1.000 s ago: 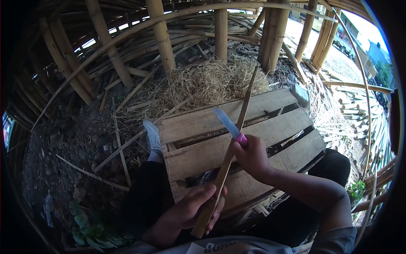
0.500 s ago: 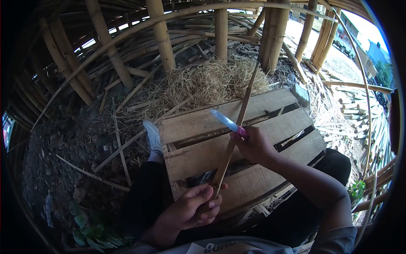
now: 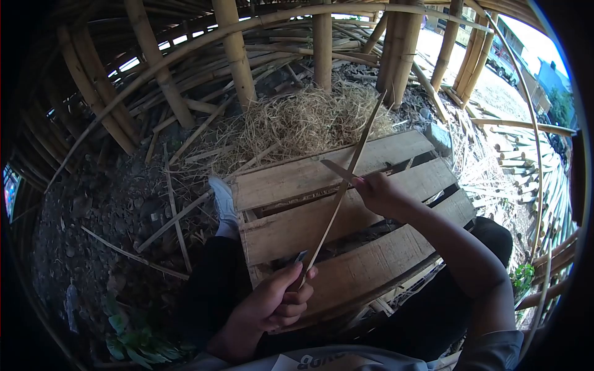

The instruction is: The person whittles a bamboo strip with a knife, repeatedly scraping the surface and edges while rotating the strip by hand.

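A long thin bamboo strip (image 3: 353, 159) slants up and away over a slatted wooden table (image 3: 291, 180). Its near end is gripped in my left hand (image 3: 276, 299), the fingers wrapped round it above the table's near left corner. A knife is in my right hand (image 3: 382, 195), closed round the handle; the blade (image 3: 338, 169) points up and left and crosses the strip about midway. Most of the handle is hidden by my fingers. Near my left thumb a small dark, shiny tip shows, too small to make out.
Behind the table lies a heap of shavings (image 3: 303, 117), with upright bamboo poles (image 3: 236, 52) beyond. A white shoe (image 3: 222, 196) is at the table's left edge. Bamboo pieces (image 3: 520, 167) are piled at the right, and a leafy plant (image 3: 142, 343) grows at lower left.
My right hand has moved slightly up and right with the knife, whose blade has turned and looks darker. The strip has tilted a little to the right, and my left hand has shifted slightly left.
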`<state>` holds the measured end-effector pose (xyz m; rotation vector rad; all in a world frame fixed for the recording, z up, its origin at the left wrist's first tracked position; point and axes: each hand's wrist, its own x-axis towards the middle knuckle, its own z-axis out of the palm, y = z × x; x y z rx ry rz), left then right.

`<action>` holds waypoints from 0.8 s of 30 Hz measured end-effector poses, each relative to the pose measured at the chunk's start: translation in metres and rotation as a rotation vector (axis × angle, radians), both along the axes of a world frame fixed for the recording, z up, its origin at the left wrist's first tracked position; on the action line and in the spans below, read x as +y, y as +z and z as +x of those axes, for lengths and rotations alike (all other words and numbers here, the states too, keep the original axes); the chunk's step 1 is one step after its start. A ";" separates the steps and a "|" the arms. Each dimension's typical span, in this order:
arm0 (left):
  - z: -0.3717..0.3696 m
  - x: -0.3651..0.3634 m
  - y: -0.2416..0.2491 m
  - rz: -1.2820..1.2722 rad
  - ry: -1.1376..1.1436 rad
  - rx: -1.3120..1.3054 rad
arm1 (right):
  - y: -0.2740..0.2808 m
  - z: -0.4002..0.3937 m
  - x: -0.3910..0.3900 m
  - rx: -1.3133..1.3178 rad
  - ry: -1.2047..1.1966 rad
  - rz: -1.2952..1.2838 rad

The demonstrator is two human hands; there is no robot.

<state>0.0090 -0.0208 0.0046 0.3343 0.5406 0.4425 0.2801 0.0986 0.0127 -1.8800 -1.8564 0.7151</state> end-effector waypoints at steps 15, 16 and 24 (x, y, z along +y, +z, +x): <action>-0.005 -0.006 0.007 0.036 -0.019 0.040 | -0.007 0.001 -0.005 0.169 0.012 -0.190; -0.006 -0.006 0.007 0.036 -0.018 0.035 | -0.005 0.000 -0.008 0.169 0.013 -0.191; 0.001 0.005 -0.005 0.011 0.005 0.028 | 0.035 -0.026 -0.029 0.094 0.145 -0.345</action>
